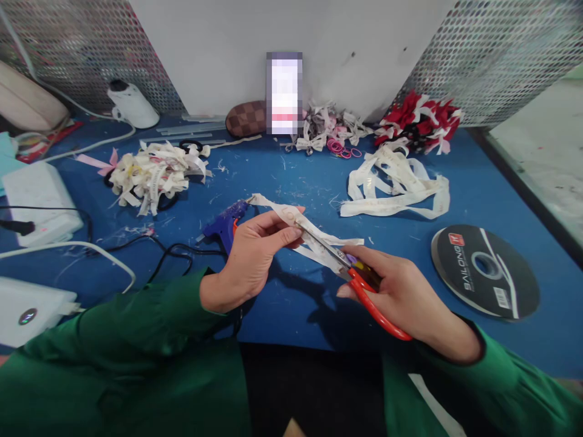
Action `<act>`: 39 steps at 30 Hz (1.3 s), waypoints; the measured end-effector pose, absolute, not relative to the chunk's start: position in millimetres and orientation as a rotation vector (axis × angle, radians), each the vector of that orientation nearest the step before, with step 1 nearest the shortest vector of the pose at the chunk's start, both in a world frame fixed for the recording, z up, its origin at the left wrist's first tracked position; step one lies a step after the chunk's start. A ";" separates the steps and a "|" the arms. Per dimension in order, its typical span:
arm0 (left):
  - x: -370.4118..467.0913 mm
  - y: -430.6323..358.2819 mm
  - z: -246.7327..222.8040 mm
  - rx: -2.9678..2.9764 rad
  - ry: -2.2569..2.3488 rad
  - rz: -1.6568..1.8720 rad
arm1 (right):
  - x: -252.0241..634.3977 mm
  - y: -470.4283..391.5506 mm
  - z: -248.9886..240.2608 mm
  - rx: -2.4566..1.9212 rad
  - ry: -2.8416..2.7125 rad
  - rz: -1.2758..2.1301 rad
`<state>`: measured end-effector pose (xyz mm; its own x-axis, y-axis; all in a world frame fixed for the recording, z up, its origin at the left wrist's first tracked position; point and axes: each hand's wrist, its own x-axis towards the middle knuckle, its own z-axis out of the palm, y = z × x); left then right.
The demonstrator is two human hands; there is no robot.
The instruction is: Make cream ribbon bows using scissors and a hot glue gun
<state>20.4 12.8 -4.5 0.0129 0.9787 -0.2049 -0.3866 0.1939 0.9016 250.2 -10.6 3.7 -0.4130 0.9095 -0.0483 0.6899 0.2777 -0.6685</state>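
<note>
Wore green sleeves (150,328), cut off at the lower edges. Grasped scissors (359,286) in the right hand (401,291), above the middle of the blue surface (291,170), with red handles toward the near right and metal blades pointing to the far left along a slanting long axis. Could not make out the purple and yellow patch beside the pivot, nor any gap between the blades. Pinched a printed white ribbon (289,212) between thumb and fingers of the left hand (252,261), right by the scissor tips, with its long axis from far left to near right, roughly in line with the blades; lost part of it behind fingers and blades. Saw a black reel (483,294) on the right, with a white strip across its face, but could not tell the amount wound inside. Saw a blue glue gun (223,224) beyond the left hand, partly hidden by it. Farther off, saw a loose white ribbon heap (396,182). At the back, noticed a checked brown pouch (246,118) and a white bottle (136,106), both with contents out of sight, and a screen (285,91) blurred into blocks.
</note>
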 end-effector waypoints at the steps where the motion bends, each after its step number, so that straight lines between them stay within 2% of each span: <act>1: 20.4 12.7 -4.5 0.759 1.025 1.240 | 250.4 -10.6 2.9 -1.449 -2.206 0.884; 39: 23.4 9.7 -9.7 0.774 0.997 1.125 | 245.4 -11.0 2.3 -1.447 -2.207 1.037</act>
<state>23.4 9.7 -9.7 0.1156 0.9628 -0.2441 -0.3582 0.2696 0.8939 245.4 -11.0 2.3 -0.4446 0.8862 -0.1303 0.6658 0.2297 -0.7099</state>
